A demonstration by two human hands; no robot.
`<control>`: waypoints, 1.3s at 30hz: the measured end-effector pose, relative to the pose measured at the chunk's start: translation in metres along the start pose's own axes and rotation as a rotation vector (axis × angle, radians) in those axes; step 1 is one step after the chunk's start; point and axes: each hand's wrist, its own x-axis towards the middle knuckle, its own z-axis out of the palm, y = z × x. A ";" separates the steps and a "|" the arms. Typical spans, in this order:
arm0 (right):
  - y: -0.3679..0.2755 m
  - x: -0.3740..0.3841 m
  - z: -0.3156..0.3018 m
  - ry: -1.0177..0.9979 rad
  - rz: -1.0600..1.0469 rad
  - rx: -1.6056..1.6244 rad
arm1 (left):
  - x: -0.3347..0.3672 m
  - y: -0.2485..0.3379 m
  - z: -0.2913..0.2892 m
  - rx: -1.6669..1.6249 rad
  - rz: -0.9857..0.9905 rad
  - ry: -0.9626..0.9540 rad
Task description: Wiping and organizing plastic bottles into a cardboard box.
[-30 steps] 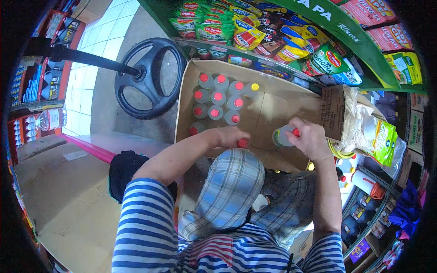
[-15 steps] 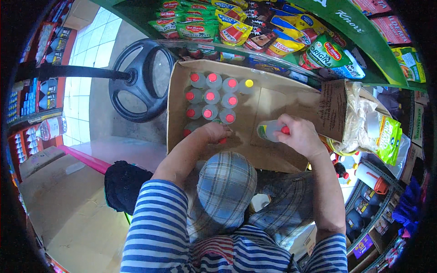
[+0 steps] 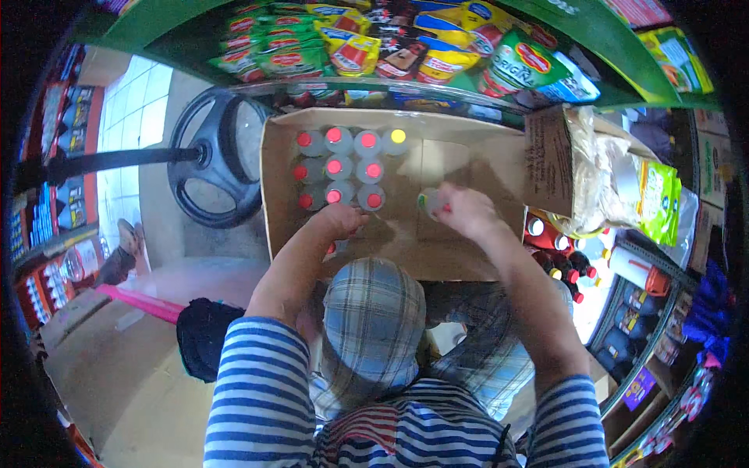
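An open cardboard box (image 3: 468, 168) lies in front of me, with several clear bottles (image 3: 339, 168) with red caps standing in its left half and one yellow-capped bottle (image 3: 397, 138) among them. My left hand (image 3: 340, 218) rests on a bottle near the box's front edge, its fingers curled over it. My right hand (image 3: 466, 210) grips a clear bottle (image 3: 431, 203) with a red cap, held tilted over the bare middle of the box floor.
Snack bags (image 3: 437, 47) fill a green shelf behind the box. A black steering wheel (image 3: 211, 156) stands to the left. More bottles (image 3: 558, 249) and bags (image 3: 655, 199) sit on shelves to the right. A dark bag (image 3: 204, 339) lies by my left elbow.
Both hands have stayed in the box while the view shifted. The right hand's bottle has moved slightly toward the rows of standing bottles.
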 end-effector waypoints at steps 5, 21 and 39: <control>-0.025 0.053 0.093 -0.072 0.197 0.144 | 0.006 -0.002 0.010 0.074 0.051 0.077; -0.037 0.092 0.182 -0.196 -0.206 0.326 | -0.006 0.032 -0.032 0.008 -0.135 0.040; -0.068 0.071 0.157 -0.209 -0.271 0.377 | -0.036 0.044 -0.069 -0.127 -0.191 0.209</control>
